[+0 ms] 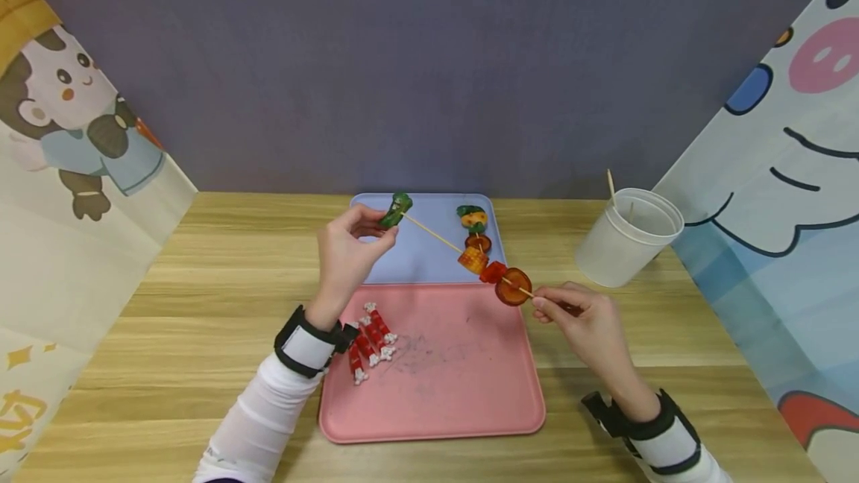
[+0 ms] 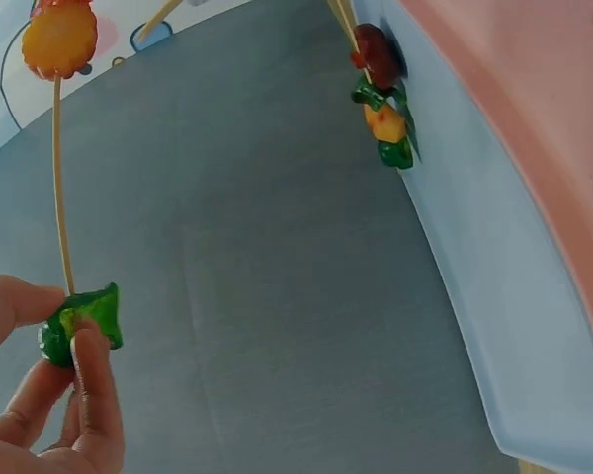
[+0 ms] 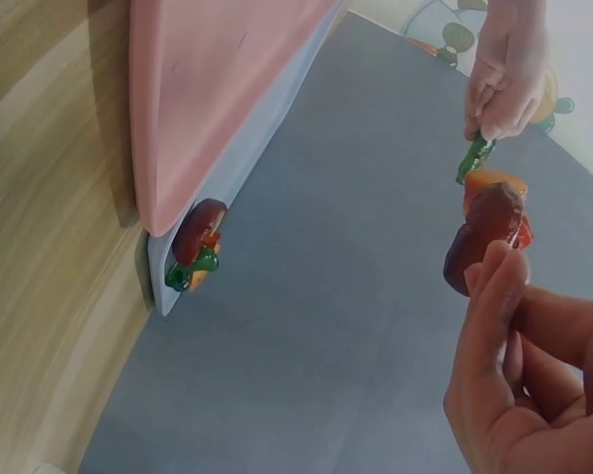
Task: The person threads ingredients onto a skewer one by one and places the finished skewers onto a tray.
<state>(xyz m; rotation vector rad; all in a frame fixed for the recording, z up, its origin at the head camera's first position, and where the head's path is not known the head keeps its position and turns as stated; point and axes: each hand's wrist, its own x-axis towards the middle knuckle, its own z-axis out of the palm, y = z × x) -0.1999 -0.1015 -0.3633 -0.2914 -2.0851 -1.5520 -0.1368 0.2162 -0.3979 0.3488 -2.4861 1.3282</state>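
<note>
My left hand [image 1: 345, 252] pinches a green pepper piece [image 1: 397, 210] between thumb and fingers. The thin end of a wooden skewer [image 1: 432, 232] meets this pepper [image 2: 84, 321]; how deep it goes in, I cannot tell. Further along the stick sit a yellow corn chunk [image 1: 473, 260], a red piece [image 1: 493, 272] and a brown round slice [image 1: 513, 287]. Just beyond the brown slice, my right hand [image 1: 584, 319] grips the skewer's other end. In the right wrist view the brown slice [image 3: 487, 232] partly covers the pieces behind it.
A loaded skewer [image 1: 476, 229] lies at the right of the blue tray [image 1: 423, 268]. Several red pieces with white ends [image 1: 367, 345] lie at the left of the pink tray [image 1: 436, 408]. A white cup [image 1: 614, 248] with sticks stands at the right, near the partition [image 1: 429, 80].
</note>
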